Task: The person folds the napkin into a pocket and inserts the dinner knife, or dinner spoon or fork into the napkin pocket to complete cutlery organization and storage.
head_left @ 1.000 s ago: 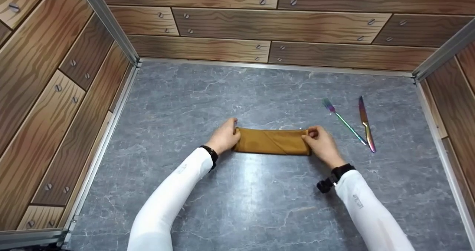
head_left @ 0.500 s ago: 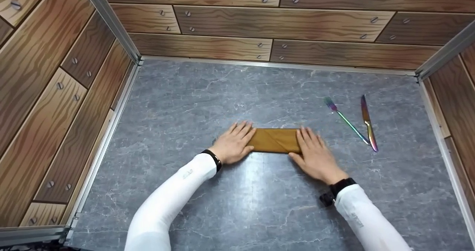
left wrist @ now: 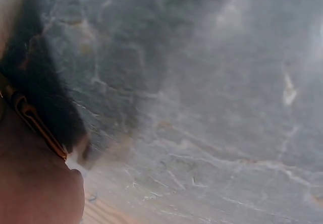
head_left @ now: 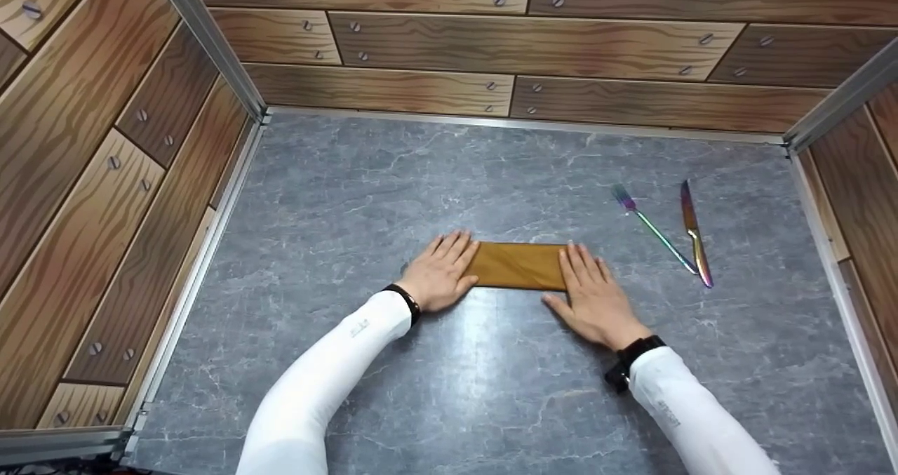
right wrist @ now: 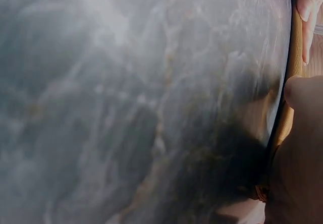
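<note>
A mustard-brown cloth [head_left: 520, 266], folded into a long flat strip, lies crosswise on the grey marbled table. My left hand [head_left: 440, 273] rests flat on its left end with the fingers straight. On the right end my right hand [head_left: 595, 294] presses with straight fingers, its thumb stretched out on the table below the near edge. Both cloth ends are hidden under the hands. In the right wrist view the cloth [right wrist: 295, 42] appears edge-on beside the right thumb. The left wrist view holds mostly blurred table, with part of the left hand [left wrist: 40, 193] at lower left.
Right of the cloth lies a rainbow-coloured fork [head_left: 659, 235], its handle end meeting the handle of a matching knife [head_left: 692, 231]. Wood-patterned panels [head_left: 533, 47] with metal edging enclose the table at the back and both sides.
A second ago both hands pinched the cloth's ends. They then let go and laid their straight fingers flat on it, moving slightly inward. The fork and knife have not moved.
</note>
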Available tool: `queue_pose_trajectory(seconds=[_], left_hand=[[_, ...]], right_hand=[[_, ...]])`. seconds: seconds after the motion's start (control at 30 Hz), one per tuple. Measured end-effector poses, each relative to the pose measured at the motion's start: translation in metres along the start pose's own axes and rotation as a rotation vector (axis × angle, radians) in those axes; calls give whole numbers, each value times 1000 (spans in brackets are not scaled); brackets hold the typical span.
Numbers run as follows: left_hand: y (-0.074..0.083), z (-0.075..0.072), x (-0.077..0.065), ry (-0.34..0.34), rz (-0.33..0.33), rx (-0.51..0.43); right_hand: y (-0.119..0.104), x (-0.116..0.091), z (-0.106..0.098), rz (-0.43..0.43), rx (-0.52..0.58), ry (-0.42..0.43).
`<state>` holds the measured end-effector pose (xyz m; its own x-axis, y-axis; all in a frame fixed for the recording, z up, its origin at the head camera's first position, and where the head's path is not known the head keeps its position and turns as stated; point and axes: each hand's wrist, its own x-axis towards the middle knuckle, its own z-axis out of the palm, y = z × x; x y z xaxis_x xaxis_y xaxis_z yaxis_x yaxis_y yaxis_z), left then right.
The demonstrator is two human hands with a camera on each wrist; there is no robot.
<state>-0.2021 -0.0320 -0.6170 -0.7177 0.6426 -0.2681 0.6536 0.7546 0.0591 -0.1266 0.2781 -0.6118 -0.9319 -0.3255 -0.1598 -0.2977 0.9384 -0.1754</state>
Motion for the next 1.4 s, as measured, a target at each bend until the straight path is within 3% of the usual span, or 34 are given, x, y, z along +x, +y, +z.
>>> queue_pose_trajectory(seconds=[0.23,0.5,0.63,1.0,1.2,1.4], left_hand=[[-2,-5,-7,89,50,-48],[-16,-9,-14,291,261,-82],[-24,-9,-14,365,309,-108],[-21,-4,-23,272,225,-103],[-1,-5,-38,257,214,-20],[23,-2,-55,274,271,-9]], right_hand=[[-3,-3,-1,0,18,65],[-26,-22,-14,12,81,212],[-36,-26,-14,32,130,281],[-34,-16,-15,79,96,181],[-21,5,-19,38,93,194],[-6,27,-24,-43,106,162]])
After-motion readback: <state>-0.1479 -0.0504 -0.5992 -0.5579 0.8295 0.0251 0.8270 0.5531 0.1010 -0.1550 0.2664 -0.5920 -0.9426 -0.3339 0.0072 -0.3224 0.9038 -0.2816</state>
